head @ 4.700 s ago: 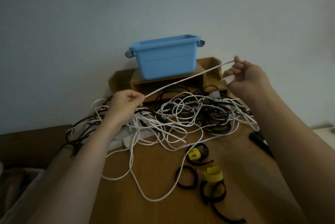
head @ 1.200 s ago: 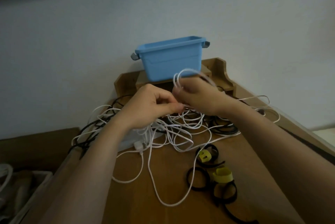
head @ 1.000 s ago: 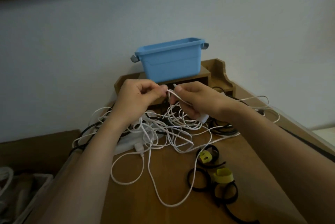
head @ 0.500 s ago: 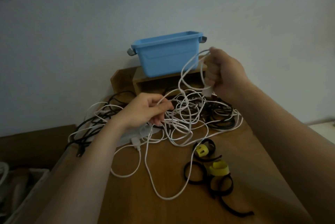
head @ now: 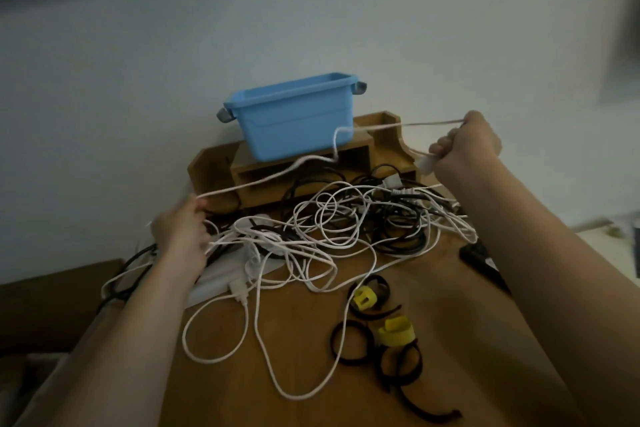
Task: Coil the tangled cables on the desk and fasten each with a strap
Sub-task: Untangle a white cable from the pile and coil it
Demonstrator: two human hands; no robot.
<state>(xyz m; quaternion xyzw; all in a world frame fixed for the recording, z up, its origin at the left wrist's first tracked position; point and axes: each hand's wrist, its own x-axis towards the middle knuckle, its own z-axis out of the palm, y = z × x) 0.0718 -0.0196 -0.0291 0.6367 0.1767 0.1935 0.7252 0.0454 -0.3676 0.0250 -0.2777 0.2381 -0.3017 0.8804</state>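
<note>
A heap of tangled white and black cables (head: 346,222) covers the back of the wooden desk (head: 304,357). My right hand (head: 464,146) is raised at the right and grips a white cable (head: 277,174) with its white plug below the fist. That cable runs in a stretched line down to my left hand (head: 183,226), which pinches it at the heap's left edge. Black straps with yellow tabs (head: 377,326) lie on the desk in front of the heap.
A blue plastic bin (head: 294,115) stands on a wooden desk organiser (head: 381,149) against the wall. A dark object (head: 479,258) lies at the desk's right edge. A white loop of cable (head: 263,350) trails towards the front of the desk.
My hands have moved apart, the right one out to the right and the left one down to the left. The white cable between them is now pulled out into a long line.
</note>
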